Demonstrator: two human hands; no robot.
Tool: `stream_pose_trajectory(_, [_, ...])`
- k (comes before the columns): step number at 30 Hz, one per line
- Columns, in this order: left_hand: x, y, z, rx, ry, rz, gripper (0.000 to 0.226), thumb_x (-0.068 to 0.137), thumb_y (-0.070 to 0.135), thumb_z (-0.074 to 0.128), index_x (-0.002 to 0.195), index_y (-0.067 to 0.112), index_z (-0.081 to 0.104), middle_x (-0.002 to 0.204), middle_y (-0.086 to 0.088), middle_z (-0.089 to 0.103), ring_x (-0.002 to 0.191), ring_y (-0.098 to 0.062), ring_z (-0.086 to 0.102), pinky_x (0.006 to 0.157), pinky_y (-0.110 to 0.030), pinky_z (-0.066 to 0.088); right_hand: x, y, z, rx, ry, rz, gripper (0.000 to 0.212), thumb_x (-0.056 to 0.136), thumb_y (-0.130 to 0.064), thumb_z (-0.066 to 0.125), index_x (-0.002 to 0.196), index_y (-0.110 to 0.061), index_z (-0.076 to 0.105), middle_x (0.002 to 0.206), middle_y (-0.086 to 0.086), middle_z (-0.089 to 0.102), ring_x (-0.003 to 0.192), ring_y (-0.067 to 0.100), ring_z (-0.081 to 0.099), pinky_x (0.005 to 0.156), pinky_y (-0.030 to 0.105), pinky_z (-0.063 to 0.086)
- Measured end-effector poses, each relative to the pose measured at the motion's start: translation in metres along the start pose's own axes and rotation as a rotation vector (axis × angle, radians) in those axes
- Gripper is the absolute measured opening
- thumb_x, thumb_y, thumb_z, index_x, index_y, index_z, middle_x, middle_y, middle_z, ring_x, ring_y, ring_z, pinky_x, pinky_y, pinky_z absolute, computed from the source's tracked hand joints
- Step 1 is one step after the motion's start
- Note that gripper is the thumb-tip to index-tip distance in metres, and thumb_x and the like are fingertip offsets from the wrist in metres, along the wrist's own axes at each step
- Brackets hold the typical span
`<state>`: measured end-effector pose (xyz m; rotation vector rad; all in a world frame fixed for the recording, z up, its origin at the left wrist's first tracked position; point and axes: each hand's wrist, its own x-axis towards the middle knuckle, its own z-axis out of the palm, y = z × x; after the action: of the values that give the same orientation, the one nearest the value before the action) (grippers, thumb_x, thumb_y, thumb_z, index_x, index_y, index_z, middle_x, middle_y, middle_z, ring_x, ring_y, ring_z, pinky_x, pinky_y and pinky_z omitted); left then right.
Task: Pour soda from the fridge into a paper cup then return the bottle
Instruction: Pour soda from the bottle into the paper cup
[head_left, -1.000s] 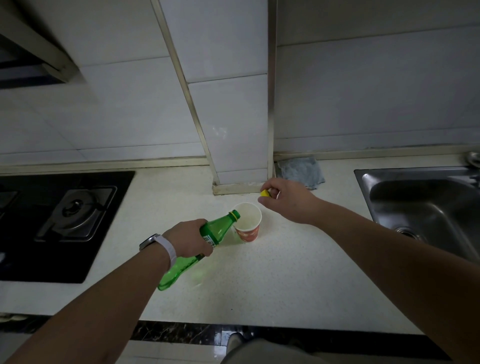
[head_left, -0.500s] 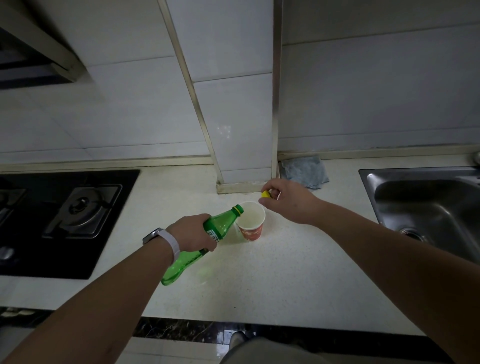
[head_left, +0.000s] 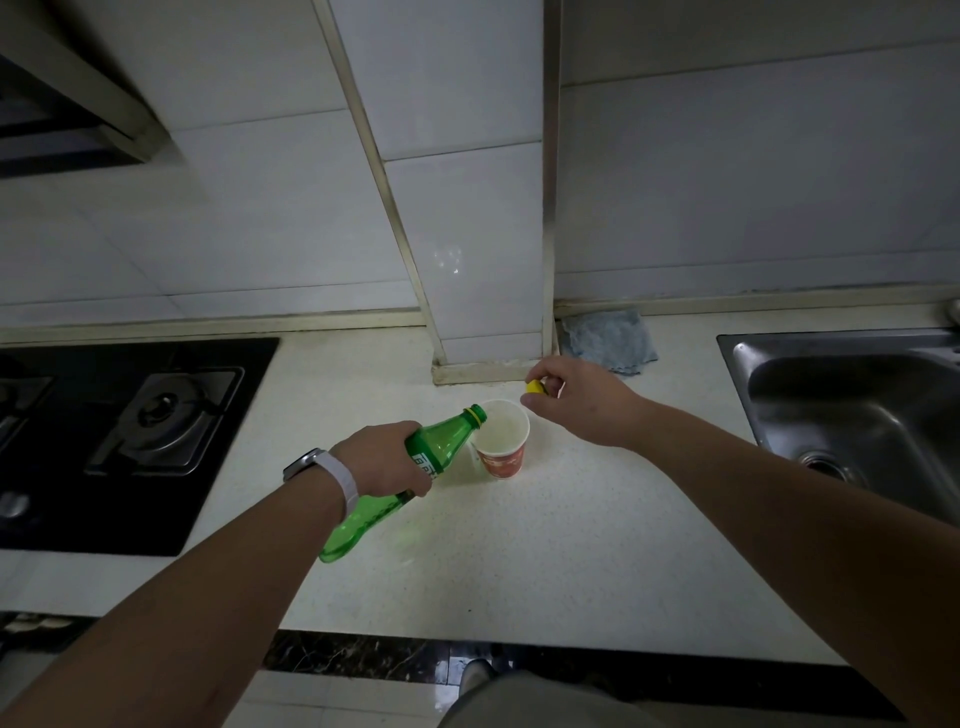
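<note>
My left hand (head_left: 382, 460) grips a green soda bottle (head_left: 447, 441) round its label, tilted so the open neck lies over the rim of a paper cup (head_left: 501, 441). The cup is white inside with a red band outside and stands on the pale counter (head_left: 571, 545); pale liquid shows in it. Just behind and right of the cup, my right hand (head_left: 576, 397) pinches the yellow bottle cap (head_left: 535, 386) between thumb and fingers, above the counter.
A black gas hob (head_left: 130, 441) lies at the left and a steel sink (head_left: 857, 410) at the right. A grey cloth (head_left: 608, 340) lies against the tiled wall column (head_left: 483, 260) behind the cup. The counter's front edge runs along the bottom.
The bottle stays tilted at the cup, its neck a little further over the rim. Both hands have barely shifted; the view has moved slightly.
</note>
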<state>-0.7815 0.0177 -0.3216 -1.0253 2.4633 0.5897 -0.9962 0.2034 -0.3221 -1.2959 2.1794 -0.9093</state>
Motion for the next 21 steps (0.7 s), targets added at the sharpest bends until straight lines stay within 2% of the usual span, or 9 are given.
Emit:
stream_pose_trajectory(8, [-0.0009,0.0013,-0.001,0.014,-0.006,-0.004,0.084,0.065,0.04,0.078,0.14,0.027,0.044,0.108,0.004,0.058,0.09,-0.016,0.053,0.075,-0.026,0.045,0.0,0.0033,0.0003,0.004,0.0,0.012,0.021,0.085,-0.051,0.062,0.1,-0.039,0.055,0.085,-0.014,0.056,0.075,0.007,0.056,0.059,0.02,0.042])
stream_pose_trajectory(13, [-0.0014,-0.0001,0.0,0.039,-0.015,-0.008,0.085,0.067,0.04,0.078,0.143,0.026,0.041,0.124,-0.001,0.061,0.093,-0.016,0.052,0.079,-0.027,0.047,-0.0005,0.005,0.0004,0.004,0.001,0.012,0.022,0.084,-0.054,0.061,0.1,-0.039,0.055,0.084,-0.015,0.056,0.072,0.005,0.055,0.058,0.018,0.038])
stream_pose_trajectory(21, [0.0002,0.0009,-0.0007,0.054,-0.019,-0.01,0.087,0.067,0.04,0.078,0.144,0.026,0.04,0.127,-0.002,0.06,0.094,-0.016,0.051,0.08,-0.026,0.047,0.0005,0.0083,-0.0002,-0.018,-0.003,0.02,0.023,0.085,-0.054,0.06,0.1,-0.039,0.055,0.086,-0.013,0.057,0.074,0.007,0.057,0.059,0.02,0.041])
